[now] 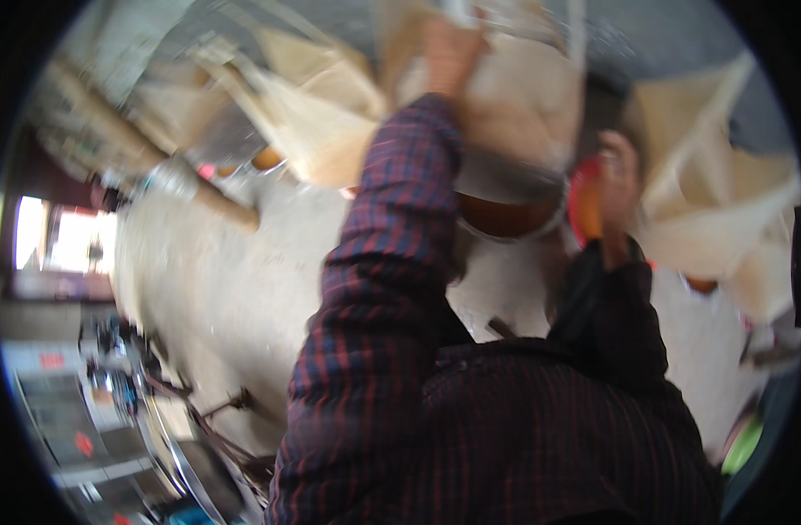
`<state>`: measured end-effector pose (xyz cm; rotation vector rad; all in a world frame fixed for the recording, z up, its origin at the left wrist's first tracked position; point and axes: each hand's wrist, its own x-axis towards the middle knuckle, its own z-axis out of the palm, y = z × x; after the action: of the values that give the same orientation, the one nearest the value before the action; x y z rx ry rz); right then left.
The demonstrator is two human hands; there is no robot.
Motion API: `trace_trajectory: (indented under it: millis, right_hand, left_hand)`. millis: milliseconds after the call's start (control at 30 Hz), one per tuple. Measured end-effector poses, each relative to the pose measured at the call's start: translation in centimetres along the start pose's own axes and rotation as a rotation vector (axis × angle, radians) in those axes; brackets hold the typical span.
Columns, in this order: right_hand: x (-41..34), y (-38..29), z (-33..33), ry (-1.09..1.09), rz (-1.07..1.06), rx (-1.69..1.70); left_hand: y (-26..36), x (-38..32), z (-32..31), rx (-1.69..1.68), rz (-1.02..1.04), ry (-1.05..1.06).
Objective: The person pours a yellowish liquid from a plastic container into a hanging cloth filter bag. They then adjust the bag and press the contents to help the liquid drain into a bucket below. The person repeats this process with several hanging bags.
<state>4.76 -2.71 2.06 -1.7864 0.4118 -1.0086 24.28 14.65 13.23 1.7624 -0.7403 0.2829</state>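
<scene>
My left hand [454, 56] is raised at the top against a hanging pale cloth [522, 98]. It looks curled near a white strip, but blur hides what the fingers hold. Under the cloth stands a round vessel with brownish-orange liquid [508, 215], partly hidden by my left sleeve. My right hand [620, 180] grips the right side of a red bowl [576, 200] with an orange inside, just right of that vessel.
More pale cloths hang at left [334, 141] and right [709, 203], with orange-brown liquid [267, 158] below. A long brown pole [223, 209] slants at left. Metal equipment [190, 459] stands lower left on the concrete floor [262, 275]. A green-rimmed container [745, 446] sits lower right.
</scene>
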Motion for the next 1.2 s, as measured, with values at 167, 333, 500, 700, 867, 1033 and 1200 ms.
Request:
trace_trajectory:
  millis: [167,333,500,700,867,1033,1200]
  right_hand:
    - [-1.3,3.7,0.0,-0.171,0.341,0.140]
    - [-1.2,4.3,-1.0,-0.058,0.424,0.343]
    - [-1.7,3.4,-2.6,-0.043,0.299,0.318]
    - [-1.3,3.0,-4.3,-0.045,0.467,0.349]
    - [-1.3,3.0,-4.8,-0.092,0.451,0.444]
    - [-1.0,3.3,-4.6,-0.104,0.470,0.356]
    - [-1.2,3.9,-4.0,-0.109,0.437,0.359]
  left_hand:
    - [7.1,-6.1,-3.2,-0.088,-0.324,-0.013]
    - [3.7,-0.5,1.5,-0.041,-0.215,-0.096]
    - [6.9,-5.5,0.3,0.042,-0.373,0.091]
    - [4.4,-2.4,2.8,-0.104,-0.281,0.007]
    - [6.4,-4.4,2.8,-0.101,-0.372,0.161]
    - [6.7,-6.0,0.8,-0.065,-0.282,0.061]
    - [4.2,-2.2,3.6,-0.060,-0.210,0.043]
